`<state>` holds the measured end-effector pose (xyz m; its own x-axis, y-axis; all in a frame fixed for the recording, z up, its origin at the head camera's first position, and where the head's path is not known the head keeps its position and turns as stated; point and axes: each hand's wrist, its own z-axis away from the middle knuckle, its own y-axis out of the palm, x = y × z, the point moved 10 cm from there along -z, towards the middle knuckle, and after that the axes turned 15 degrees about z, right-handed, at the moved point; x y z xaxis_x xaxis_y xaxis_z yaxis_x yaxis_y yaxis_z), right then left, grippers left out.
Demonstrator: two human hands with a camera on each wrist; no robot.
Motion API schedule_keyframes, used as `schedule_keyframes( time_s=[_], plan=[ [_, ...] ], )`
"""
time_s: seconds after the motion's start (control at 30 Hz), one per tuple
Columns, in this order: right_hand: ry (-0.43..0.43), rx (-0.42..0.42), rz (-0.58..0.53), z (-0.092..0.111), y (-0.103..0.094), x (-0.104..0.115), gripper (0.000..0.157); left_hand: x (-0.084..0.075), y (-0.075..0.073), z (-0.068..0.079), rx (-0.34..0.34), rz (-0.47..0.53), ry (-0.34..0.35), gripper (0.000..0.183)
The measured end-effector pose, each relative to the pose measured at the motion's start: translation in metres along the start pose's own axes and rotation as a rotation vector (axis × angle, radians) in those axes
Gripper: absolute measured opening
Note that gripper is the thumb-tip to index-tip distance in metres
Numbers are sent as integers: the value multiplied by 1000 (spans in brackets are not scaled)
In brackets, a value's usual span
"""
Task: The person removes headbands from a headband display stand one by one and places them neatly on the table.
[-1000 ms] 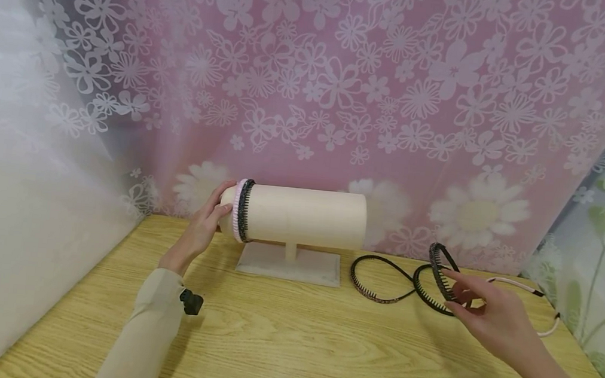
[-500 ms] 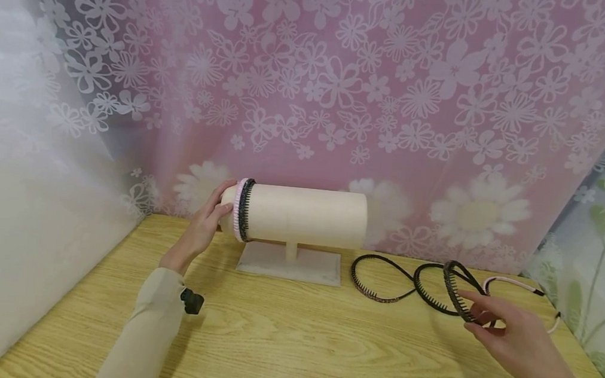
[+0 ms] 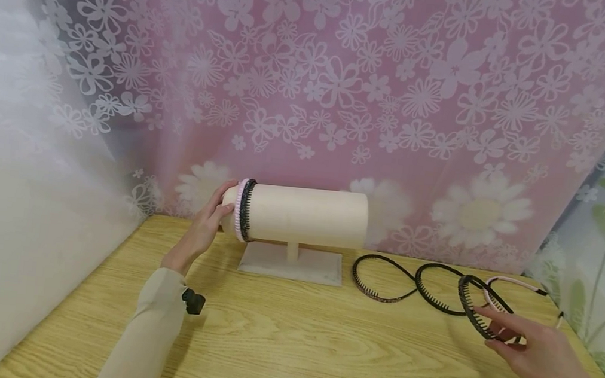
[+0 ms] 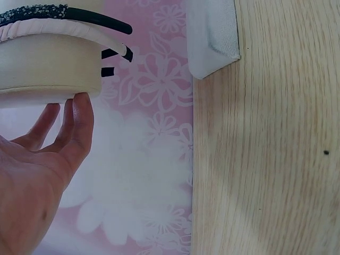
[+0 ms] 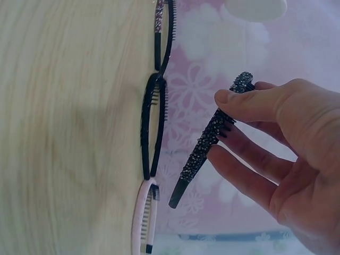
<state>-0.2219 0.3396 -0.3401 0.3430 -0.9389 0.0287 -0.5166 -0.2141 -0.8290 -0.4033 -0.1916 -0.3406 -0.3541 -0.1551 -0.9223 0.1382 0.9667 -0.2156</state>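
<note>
My left hand [image 3: 203, 228] holds the left end of a cream headband stand [image 3: 311, 214], fingers at its edge. In the left wrist view, the fingertips [image 4: 81, 101] touch the rim of the cylinder. Around that end sit a pink headband [image 3: 237, 210] and, right beside it, a black toothed headband [image 3: 247, 208] with glittery stones. On the right, my right hand [image 3: 542, 348] pinches another black toothed headband [image 5: 204, 141] between thumb and fingers, above the table. Its outer side is studded with small stones, and the hand hides part of it.
On the wooden table [image 3: 289, 338] a dark glitter headband [image 3: 379, 299], a black headband [image 3: 425, 296] and a pink headband [image 3: 513, 280] lie in a row right of the stand's base [image 3: 258, 260]. A flowered curtain [image 3: 311, 93] hangs behind.
My right hand has moved to the right and nearer with the pinched headband, from over the black headband towards the pink one. The left hand stays on the stand.
</note>
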Motion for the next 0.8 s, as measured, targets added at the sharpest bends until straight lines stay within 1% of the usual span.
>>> schedule_keyframes(
  time_s=[0.13,0.2,0.27,0.37,0.47,0.6,0.73,0.8],
  plan=[
    [0,-9,-11,7,0,-8,69,1,0,-1,1,6,4,53],
    [-11,-26,3,10,-2,-10,73,2,0,-1,0,3,6,53],
    [-21,-26,10,13,-3,-13,77,2,-1,-1,-2,2,5,53],
    [-22,-10,41,20,-3,-18,77,2,-1,-1,-3,2,3,53],
    [-8,39,66,27,1,-25,75,2,-1,0,-5,0,5,53],
    [37,103,108,35,6,-35,67,1,-1,0,-9,-7,5,52],
    [116,167,158,40,10,-46,58,2,-1,-1,-6,-6,4,53],
    [161,230,171,42,13,-51,55,3,-1,-1,-3,-7,4,53]
  ],
)
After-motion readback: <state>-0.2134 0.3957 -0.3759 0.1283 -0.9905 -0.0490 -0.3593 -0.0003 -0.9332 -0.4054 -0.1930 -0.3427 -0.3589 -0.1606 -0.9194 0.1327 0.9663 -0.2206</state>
